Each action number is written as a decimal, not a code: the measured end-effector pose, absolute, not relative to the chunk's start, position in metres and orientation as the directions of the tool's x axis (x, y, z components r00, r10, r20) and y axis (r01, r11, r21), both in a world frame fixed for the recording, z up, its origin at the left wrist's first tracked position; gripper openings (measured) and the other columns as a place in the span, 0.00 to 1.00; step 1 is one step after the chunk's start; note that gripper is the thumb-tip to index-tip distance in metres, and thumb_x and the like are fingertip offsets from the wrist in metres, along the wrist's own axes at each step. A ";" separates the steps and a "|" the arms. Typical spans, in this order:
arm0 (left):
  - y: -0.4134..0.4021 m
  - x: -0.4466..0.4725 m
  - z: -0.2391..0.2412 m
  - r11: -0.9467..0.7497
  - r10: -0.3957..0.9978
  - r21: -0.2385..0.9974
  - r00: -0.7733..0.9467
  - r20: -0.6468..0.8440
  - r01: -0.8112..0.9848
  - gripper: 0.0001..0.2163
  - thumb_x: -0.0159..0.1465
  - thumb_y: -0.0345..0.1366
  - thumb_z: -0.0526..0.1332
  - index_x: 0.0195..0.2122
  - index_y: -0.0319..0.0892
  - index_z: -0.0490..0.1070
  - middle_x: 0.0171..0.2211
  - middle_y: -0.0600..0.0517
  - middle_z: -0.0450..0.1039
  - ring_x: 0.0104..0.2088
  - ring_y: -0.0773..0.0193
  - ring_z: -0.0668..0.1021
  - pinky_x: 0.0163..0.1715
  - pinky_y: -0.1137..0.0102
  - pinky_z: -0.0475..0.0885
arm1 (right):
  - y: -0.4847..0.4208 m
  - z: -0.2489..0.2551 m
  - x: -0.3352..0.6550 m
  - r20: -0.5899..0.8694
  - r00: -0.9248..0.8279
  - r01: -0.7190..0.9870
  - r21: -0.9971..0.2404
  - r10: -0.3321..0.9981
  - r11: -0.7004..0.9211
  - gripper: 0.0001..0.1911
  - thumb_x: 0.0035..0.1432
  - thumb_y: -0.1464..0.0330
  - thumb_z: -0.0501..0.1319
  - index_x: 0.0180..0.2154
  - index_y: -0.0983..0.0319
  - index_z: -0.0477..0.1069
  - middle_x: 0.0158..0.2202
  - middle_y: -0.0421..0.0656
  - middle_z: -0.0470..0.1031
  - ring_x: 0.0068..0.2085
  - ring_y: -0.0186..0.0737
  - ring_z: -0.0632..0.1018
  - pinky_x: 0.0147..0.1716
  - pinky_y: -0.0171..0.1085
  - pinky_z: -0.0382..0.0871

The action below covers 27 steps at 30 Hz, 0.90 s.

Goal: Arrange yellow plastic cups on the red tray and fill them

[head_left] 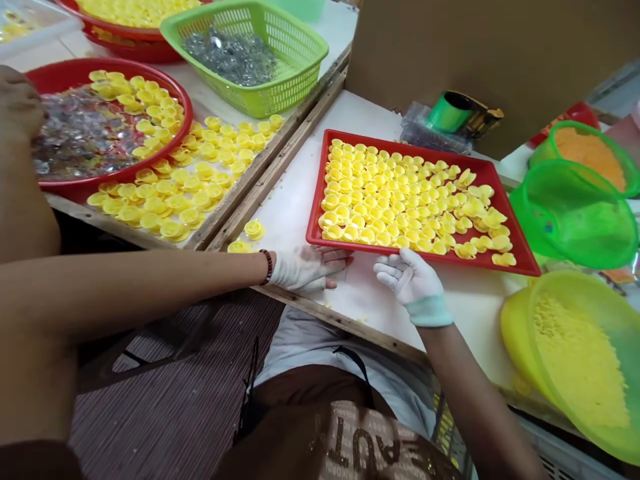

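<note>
Head view, right hand (414, 283) beside tray (523, 250)

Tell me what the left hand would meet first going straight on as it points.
Probably the right hand, though the red tray lies close to that line and depth is unclear.

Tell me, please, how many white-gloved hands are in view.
2: the left hand, by the near left corner of the red tray, and the right hand, at the same tray's near edge.
</note>
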State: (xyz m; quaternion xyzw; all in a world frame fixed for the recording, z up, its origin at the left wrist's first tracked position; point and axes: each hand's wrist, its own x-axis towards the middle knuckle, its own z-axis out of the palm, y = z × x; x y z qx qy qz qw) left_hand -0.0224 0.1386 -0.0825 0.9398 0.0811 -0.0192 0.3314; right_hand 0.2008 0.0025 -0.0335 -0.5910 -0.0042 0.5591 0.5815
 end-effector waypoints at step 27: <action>0.089 -0.037 -0.037 -0.649 0.598 0.157 0.627 -0.500 0.745 0.08 0.68 0.32 0.61 0.48 0.41 0.74 0.48 0.41 0.80 0.49 0.50 0.83 0.50 0.62 0.75 | 0.029 -0.048 0.131 -0.370 -0.346 0.895 -0.406 0.862 0.185 0.15 0.75 0.69 0.58 0.58 0.69 0.73 0.59 0.59 0.75 0.55 0.57 0.79 0.54 0.49 0.76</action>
